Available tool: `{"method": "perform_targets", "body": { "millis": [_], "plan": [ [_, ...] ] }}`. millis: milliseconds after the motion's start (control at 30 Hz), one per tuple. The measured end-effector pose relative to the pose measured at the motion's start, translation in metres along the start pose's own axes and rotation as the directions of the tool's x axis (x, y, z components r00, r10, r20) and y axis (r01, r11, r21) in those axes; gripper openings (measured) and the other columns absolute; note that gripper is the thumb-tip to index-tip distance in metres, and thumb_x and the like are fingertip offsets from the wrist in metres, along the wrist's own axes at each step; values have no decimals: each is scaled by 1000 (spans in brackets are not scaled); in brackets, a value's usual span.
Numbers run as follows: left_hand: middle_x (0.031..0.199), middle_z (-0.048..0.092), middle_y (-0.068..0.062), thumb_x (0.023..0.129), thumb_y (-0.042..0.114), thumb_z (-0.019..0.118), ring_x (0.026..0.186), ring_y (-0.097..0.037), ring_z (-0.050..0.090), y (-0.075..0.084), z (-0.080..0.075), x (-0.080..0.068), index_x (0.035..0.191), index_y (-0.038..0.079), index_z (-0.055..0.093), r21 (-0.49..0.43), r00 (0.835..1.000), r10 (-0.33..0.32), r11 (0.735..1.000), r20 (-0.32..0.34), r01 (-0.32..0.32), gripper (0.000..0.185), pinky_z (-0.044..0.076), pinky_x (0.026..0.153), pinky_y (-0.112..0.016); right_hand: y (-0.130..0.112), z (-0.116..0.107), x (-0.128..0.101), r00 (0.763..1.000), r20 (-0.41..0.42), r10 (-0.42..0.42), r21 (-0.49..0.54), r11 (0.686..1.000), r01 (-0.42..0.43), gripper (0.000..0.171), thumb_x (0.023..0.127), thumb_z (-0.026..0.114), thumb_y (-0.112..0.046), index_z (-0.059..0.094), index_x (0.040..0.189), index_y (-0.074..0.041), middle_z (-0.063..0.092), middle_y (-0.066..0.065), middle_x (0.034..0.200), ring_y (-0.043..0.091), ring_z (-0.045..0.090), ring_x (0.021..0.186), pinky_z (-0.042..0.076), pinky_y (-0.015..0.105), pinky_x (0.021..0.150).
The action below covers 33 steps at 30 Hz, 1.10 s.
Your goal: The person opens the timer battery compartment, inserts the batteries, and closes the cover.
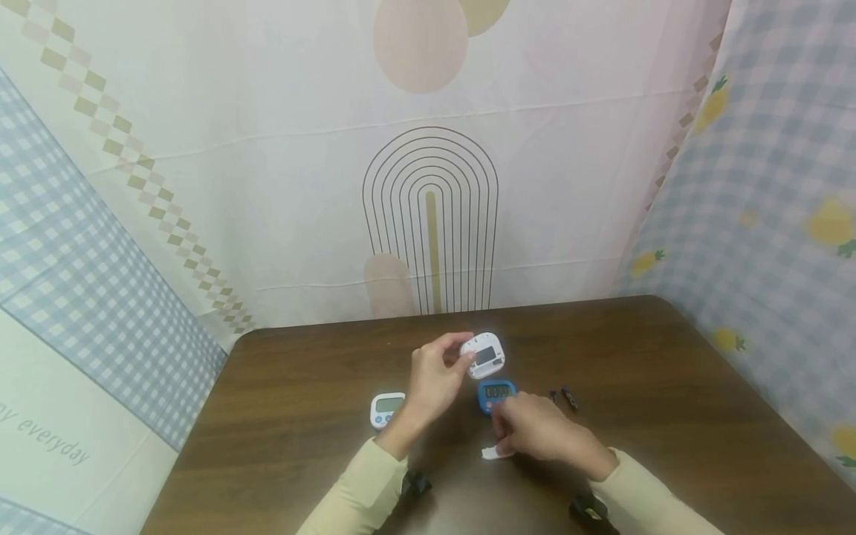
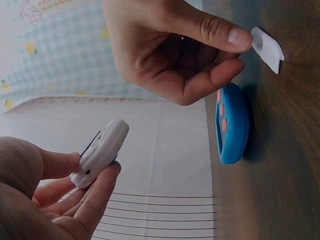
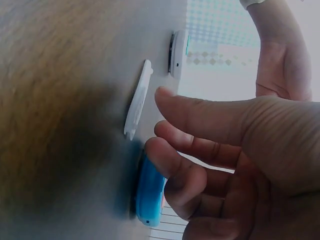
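My left hand [image 1: 435,375] holds a white digital timer [image 1: 484,355] by its edge, thumb on one face and fingers behind. Its back, with a dark rectangle, faces the head view; the timer [image 2: 102,152] is edge-on in the left wrist view. Low over the table is my right hand [image 1: 538,427], its fingers loosely bent. Close to those fingertips lies a small white cover [image 3: 137,102], with a gap between them in the right wrist view. A blue digital timer [image 1: 493,394] with pink buttons lies just beyond the right hand, partly hidden by it.
Another white timer [image 1: 386,409], with blue buttons, lies face up beside my left forearm. Small dark batteries [image 1: 569,399] lie right of the blue timer. Patterned cloths [image 1: 301,186] hang behind and at both sides of the brown wooden table [image 1: 287,446].
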<state>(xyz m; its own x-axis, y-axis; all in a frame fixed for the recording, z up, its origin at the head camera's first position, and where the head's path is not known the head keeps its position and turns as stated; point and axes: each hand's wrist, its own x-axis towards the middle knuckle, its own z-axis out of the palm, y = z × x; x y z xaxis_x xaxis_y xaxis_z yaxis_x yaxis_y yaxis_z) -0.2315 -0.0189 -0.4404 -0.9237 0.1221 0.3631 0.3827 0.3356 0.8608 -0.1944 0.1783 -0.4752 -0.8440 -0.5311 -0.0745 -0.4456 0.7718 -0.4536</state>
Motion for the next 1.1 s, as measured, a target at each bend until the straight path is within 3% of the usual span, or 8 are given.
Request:
{"method": "perform_targets", "body": {
  "millis": [833,1100],
  "plan": [
    [111,80,-13,96,3,76,90,-19,77,0,0,-1,122,3,76,14,1000,-17,1000,16,17,27,63,78,-25,22,-24,8,980,-74,186,-30,982,-189,26,77,94,-19,69,83,-19,62,-9,73,13,55,65,48,33,59],
    [113,79,-14,96,4,75,90,-18,76,0,0,-1,123,4,75,15,999,-23,1000,25,23,27,63,77,-23,31,-30,9,975,-92,201,-67,976,-208,25,81,92,-17,67,82,-20,60,-8,72,14,54,66,46,33,57]
  ]
}}
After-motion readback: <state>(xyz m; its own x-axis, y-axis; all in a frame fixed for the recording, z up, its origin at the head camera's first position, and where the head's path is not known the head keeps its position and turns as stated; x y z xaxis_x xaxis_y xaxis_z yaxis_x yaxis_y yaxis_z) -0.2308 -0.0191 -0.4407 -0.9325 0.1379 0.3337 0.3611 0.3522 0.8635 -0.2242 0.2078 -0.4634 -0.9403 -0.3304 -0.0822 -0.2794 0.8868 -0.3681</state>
